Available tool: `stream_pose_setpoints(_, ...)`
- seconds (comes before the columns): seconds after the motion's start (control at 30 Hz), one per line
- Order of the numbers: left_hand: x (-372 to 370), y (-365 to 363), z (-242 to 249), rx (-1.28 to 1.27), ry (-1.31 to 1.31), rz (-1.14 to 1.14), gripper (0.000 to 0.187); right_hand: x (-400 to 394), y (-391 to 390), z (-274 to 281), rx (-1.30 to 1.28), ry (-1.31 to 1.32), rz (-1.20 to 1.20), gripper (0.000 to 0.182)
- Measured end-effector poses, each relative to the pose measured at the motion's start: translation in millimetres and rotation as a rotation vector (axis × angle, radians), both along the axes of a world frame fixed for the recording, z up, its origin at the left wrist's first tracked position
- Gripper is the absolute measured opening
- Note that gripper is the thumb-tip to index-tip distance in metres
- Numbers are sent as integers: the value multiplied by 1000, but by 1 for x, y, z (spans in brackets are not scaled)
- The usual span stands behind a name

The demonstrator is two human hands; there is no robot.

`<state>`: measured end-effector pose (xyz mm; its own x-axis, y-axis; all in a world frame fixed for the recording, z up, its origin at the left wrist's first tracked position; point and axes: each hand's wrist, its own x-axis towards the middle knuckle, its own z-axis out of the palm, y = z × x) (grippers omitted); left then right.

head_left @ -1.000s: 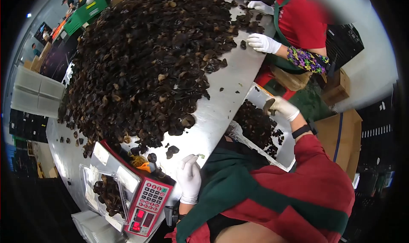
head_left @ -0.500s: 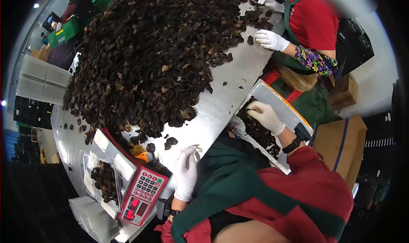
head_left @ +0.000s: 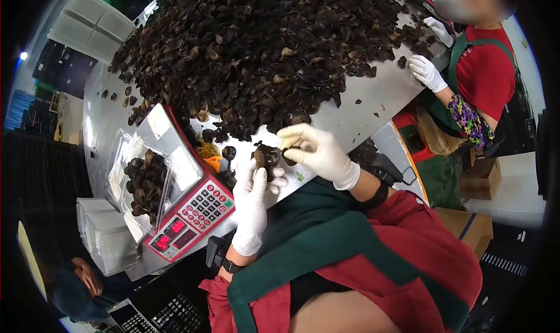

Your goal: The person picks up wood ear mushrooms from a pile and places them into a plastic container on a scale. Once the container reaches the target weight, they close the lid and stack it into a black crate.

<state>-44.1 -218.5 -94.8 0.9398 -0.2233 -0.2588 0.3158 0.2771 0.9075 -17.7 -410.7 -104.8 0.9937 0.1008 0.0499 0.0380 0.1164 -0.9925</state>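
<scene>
My left hand (head_left: 252, 200), in a white glove, holds a dark brown wood ear mushroom (head_left: 267, 158) upright between thumb and fingers, over the near edge of the metal table. Close beside it, my gloved right hand (head_left: 319, 155) has thumb and fingers pinched at the mushroom's right side, with a dark bit showing between them. A large heap of wood ear mushrooms (head_left: 251, 58) spreads behind both hands. To the left stands a red and grey digital scale (head_left: 201, 207), bearing a clear plastic tray (head_left: 122, 143) with mushrooms in it.
Stacked clear trays (head_left: 105, 236) stand beside the scale. Rubber bands (head_left: 205, 150) and an orange tool (head_left: 216, 162) lie behind it. A white box (head_left: 402, 164) is at my right. A co-worker (head_left: 484, 70) with gloved hands works at the table's far right; another person's hand (head_left: 87, 277) shows lower left.
My right hand has come from the white box to my left hand. My left hand, raised and turned, now holds a mushroom. The whole view has shifted, moving the heap rightward.
</scene>
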Motion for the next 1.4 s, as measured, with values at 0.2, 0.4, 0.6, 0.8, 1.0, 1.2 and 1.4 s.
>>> stream_pose_setpoints(0.2, -5, 9, -13, -15, 26, 80, 34, 12, -24, -4, 324, 285, 74, 27)
stream_pose_setpoints(0.4, -7, 5, -21, 47, 26, 84, 27, 13, -29, -13, 457, 314, 112, 25)
stream_pose_setpoints(0.6, -7, 0, -23, 65, -45, 69, 25, 12, -32, -32, 627, 330, 139, 25)
stream_pose_setpoints(0.8, -8, -4, -24, 24, 30, 75, 25, 5, -26, -28, 641, 364, 179, 30)
stream_pose_setpoints(1.0, -6, -14, -21, 249, -126, -29, 19, -6, -2, -18, 101, 274, 303, 32)
stream_pose_setpoints(1.2, -8, -10, -16, 414, -176, -58, 18, 16, -17, -10, -263, -137, -92, 9)
stream_pose_setpoints(1.4, -21, -9, -40, 356, -237, -115, 16, 81, -60, -19, -856, -453, -394, 49)
